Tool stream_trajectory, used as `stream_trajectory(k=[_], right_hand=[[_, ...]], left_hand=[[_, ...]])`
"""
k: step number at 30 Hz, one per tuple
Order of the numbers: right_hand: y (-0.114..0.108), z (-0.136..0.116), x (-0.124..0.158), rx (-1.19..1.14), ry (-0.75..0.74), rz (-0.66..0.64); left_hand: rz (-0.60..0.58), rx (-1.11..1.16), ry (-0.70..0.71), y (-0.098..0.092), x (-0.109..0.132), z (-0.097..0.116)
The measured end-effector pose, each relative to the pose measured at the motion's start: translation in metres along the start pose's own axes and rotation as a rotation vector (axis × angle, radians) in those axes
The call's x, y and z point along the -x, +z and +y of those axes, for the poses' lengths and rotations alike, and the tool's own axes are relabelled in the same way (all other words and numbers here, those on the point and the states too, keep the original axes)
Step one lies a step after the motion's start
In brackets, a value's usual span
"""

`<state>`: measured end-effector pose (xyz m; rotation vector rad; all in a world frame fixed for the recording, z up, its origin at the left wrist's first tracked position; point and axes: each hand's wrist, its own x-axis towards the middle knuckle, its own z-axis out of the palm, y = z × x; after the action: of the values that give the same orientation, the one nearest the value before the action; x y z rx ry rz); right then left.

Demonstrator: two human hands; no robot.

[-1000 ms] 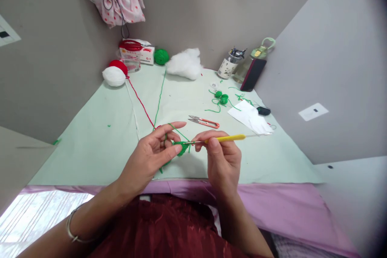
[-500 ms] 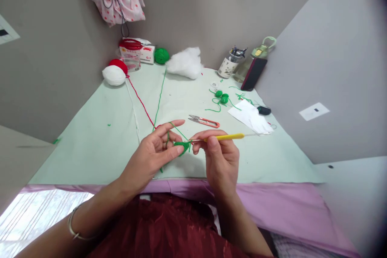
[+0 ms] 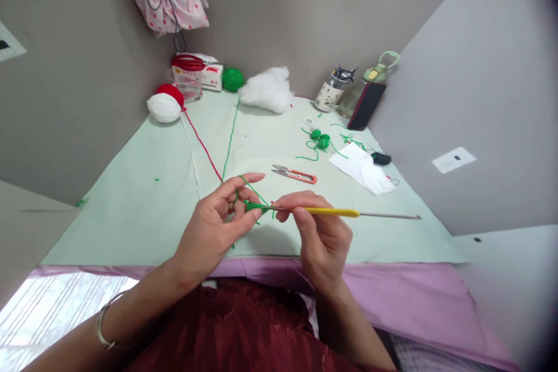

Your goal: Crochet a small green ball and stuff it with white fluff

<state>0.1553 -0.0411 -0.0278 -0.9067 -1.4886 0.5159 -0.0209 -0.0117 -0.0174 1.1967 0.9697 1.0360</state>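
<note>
My left hand (image 3: 215,224) pinches a small green crochet piece (image 3: 253,206) between thumb and middle finger, with green yarn (image 3: 229,139) looped over the raised forefinger. That strand runs back over the table to a green yarn ball (image 3: 232,79). My right hand (image 3: 320,232) grips a crochet hook with a yellow handle (image 3: 333,212), its tip pushed into the green piece and its metal tail pointing right. Both hands hover above the near edge of the pale green table (image 3: 143,197).
Red-handled thread snips (image 3: 296,174) lie just beyond my hands. Further back are a white and red yarn ball (image 3: 164,106), white stuffing (image 3: 268,90), small green crochet pieces (image 3: 320,140), white paper (image 3: 361,168), a jar (image 3: 329,93), a phone (image 3: 365,106) and a box (image 3: 201,75).
The hook has swung so that its tail points lower and further right. The green piece has bunched up tighter at the hook's tip. My left hand has barely shifted.
</note>
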Motion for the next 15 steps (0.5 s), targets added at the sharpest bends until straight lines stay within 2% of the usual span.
stream_trajectory(k=[5,8,11,15], right_hand=[[0.004,-0.003,0.003,0.232,-0.21,-0.047],[0.006,-0.001,0.008,0.376,-0.31,-0.087],[0.006,0.002,0.013,0.465,-0.402,-0.079],[0.008,0.01,0.015,0.494,-0.526,-0.07]], left_hand=[[0.123,-0.126,0.089,0.005,0.004,0.004],[0.192,-0.162,0.193,0.006,0.004,0.004],[0.224,-0.201,0.27,0.007,0.004,0.004],[0.16,-0.161,0.147,0.006,0.006,0.006]])
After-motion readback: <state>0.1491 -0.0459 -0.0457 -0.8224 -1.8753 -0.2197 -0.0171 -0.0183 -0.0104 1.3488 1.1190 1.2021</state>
